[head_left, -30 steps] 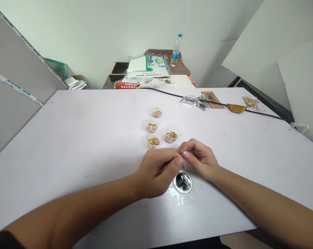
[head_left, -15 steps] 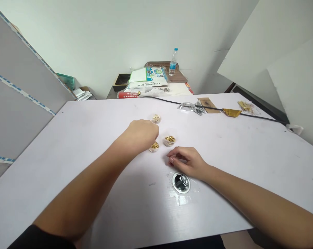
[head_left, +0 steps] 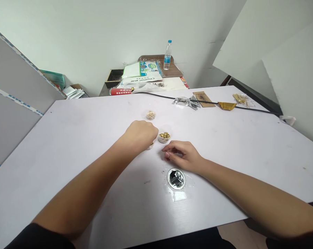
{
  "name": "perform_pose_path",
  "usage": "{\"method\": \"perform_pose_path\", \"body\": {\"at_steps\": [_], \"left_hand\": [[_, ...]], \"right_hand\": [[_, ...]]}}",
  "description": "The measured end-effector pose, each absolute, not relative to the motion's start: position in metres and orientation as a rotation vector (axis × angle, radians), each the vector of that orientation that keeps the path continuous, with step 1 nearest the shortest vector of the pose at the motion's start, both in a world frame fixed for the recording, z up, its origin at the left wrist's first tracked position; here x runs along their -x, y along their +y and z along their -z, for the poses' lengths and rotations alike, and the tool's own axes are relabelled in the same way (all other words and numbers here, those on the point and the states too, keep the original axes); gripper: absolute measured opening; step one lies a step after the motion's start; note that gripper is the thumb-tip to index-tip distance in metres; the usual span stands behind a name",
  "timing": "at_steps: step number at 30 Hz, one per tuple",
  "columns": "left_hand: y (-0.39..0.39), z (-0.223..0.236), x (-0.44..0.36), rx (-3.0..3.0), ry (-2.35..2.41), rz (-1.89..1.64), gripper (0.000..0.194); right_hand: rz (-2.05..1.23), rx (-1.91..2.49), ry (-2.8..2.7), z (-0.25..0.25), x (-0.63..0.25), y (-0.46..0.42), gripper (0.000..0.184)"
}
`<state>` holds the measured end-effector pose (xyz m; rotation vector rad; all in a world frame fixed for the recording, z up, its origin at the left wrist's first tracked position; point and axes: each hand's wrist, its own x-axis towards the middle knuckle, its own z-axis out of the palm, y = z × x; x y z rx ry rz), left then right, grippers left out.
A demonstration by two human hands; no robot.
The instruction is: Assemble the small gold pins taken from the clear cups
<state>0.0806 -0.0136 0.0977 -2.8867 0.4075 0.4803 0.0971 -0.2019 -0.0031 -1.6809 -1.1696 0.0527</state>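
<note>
My left hand [head_left: 143,134] is curled with its knuckles up, over a small clear cup [head_left: 150,146] of gold-coloured pieces. Most of that cup is covered, and the fingertips are hidden under the hand. Just right of my left hand stands a second clear cup [head_left: 164,137] full of small shiny gold metal pieces. Farther back is a third cup [head_left: 150,115] with thin, pale gold pieces. My right hand [head_left: 184,155] rests on its side on the table, fingers loosely bent and a gap between thumb and index finger. I see nothing held there.
A round black disc with a silver rim [head_left: 176,178] lies on clear plastic near my right wrist. Across the back of the white table [head_left: 81,138] runs a black cable [head_left: 156,95], beside silver packets [head_left: 184,101], brown card [head_left: 203,99] and gold foil [head_left: 226,105]. Beyond stands a water bottle [head_left: 167,57].
The view has shifted, so the table's things appear slightly farther left and higher. My left hand now covers more of the nearest cup. My right hand keeps nearly the same pose.
</note>
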Motion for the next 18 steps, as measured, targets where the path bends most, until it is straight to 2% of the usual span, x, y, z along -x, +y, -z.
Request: {"method": "perform_pose_path", "body": {"at_steps": [7,14,18], "left_hand": [[-0.013,-0.107,-0.08,2.838,0.467,-0.525,0.016],[0.009,-0.104,-0.078,2.961,0.554,-0.366,0.02],[0.017,-0.1,-0.078,3.034,0.581,-0.395,0.027]], "right_hand": [[-0.048,1.653,-1.179,0.004,-0.098,-0.202,0.008],[-0.043,1.668,-1.183,0.003,-0.098,-0.202,0.008],[-0.035,1.674,-1.19,0.003,-0.098,-0.203,0.009]]}}
